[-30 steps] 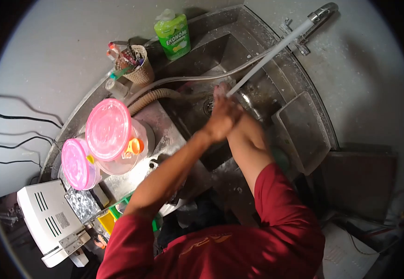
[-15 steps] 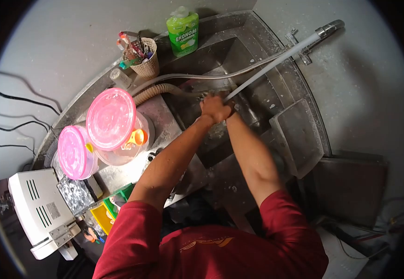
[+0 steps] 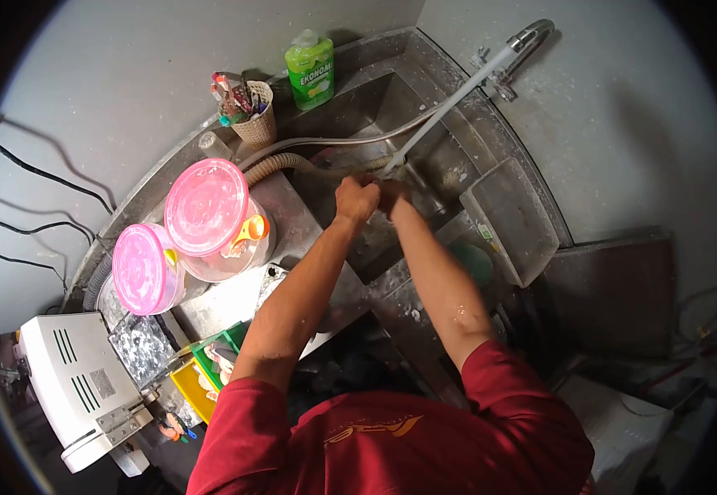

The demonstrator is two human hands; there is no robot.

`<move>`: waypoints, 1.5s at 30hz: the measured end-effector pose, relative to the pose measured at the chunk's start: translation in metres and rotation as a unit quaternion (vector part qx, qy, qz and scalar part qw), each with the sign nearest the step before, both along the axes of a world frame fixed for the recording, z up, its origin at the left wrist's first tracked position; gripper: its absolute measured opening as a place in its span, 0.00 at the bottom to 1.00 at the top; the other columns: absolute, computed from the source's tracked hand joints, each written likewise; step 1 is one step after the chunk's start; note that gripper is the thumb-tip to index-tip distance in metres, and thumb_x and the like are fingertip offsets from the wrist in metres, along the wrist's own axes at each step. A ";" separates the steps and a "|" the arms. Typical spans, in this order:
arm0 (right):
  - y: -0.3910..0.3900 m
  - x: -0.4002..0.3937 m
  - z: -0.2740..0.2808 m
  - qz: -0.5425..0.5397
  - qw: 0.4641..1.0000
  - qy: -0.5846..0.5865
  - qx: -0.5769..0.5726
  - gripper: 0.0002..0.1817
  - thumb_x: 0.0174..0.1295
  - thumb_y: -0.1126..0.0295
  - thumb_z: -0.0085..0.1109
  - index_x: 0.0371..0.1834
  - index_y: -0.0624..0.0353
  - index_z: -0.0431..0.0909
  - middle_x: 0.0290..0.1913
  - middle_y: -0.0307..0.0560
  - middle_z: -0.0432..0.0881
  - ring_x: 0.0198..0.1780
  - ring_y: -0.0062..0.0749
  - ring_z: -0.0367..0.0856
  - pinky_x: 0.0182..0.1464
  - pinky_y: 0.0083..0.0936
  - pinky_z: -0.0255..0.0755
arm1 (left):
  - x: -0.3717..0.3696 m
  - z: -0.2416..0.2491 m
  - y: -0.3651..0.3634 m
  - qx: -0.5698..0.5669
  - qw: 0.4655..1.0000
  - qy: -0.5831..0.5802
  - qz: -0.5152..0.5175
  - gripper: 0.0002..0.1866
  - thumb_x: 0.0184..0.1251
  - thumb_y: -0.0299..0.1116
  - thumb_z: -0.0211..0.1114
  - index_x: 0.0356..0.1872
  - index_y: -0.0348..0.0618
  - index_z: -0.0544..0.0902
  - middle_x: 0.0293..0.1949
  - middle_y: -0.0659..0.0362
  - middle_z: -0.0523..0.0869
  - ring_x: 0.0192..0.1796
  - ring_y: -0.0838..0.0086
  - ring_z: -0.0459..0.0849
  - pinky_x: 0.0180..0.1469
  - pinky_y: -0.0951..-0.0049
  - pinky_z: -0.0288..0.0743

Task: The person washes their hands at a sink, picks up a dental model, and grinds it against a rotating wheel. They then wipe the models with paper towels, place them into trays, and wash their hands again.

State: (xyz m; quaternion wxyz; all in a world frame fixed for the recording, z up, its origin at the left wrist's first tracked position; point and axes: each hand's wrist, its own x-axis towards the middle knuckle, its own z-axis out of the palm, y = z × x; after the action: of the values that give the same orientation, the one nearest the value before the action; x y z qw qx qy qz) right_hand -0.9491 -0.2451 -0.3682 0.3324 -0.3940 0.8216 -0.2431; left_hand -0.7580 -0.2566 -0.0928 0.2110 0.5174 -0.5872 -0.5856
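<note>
Both my hands are over the metal sink (image 3: pixel 379 247), close together just below a white stream of water (image 3: pixel 449 109) from the curved faucet (image 3: pixel 531 35). My left hand (image 3: pixel 358 199) is closed, its fingers curled in; whether anything is inside them is hidden. Beside it, my right hand (image 3: pixel 394 198) is shadowed and blurred, and its fingers cannot be made out. A ribbed beige hose (image 3: pixel 280 163) and a thin grey hose (image 3: pixel 333 140) run into the sink behind my hands.
A green soap bottle (image 3: pixel 310 73) and a woven cup of tools (image 3: pixel 255 124) stand on the back rim. Left are two pink-lidded tubs (image 3: pixel 206 208) (image 3: pixel 141 268) and a white machine (image 3: pixel 86 379). A clear plastic bin (image 3: pixel 511 219) stands on the right.
My hands have drawn slightly toward me and apart, out from the spot where the water lands. The view has shifted a little, showing more of the faucet.
</note>
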 end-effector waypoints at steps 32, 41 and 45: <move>-0.078 -0.181 0.393 -0.319 0.818 -0.183 -0.442 0.09 0.62 0.83 0.67 0.45 0.72 0.84 0.45 0.53 0.88 0.50 0.37 0.88 0.49 0.25 0.88 | 0.182 0.135 0.075 -0.067 0.956 0.039 -0.283 0.13 0.73 0.31 0.68 0.55 0.38 0.87 0.48 0.49 0.89 0.50 0.62 0.89 0.53 0.64 0.81; -0.134 -0.341 0.349 -0.087 0.820 0.522 -0.217 0.16 0.72 0.53 0.64 0.51 0.50 0.91 0.52 0.38 0.92 0.53 0.34 0.89 0.59 0.38 0.81 | 0.222 0.126 0.087 -0.128 0.966 0.057 -0.215 0.12 0.72 0.32 0.68 0.51 0.37 0.86 0.41 0.49 0.88 0.46 0.58 0.88 0.51 0.60 0.80; -0.133 -0.330 0.359 -0.089 0.821 0.519 -0.222 0.15 0.67 0.52 0.62 0.48 0.40 0.94 0.49 0.40 0.93 0.51 0.45 0.90 0.59 0.36 0.81 | 0.241 0.118 0.095 -0.083 0.973 0.028 -0.214 0.14 0.72 0.32 0.68 0.53 0.35 0.86 0.50 0.46 0.87 0.49 0.55 0.88 0.52 0.59 0.82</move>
State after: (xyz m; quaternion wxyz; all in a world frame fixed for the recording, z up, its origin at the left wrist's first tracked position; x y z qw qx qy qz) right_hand -1.2793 -0.3785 -0.0092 -0.2625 -0.4504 0.8279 -0.2068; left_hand -0.5172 -0.1619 0.0254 0.1400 0.3437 -0.7246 -0.5807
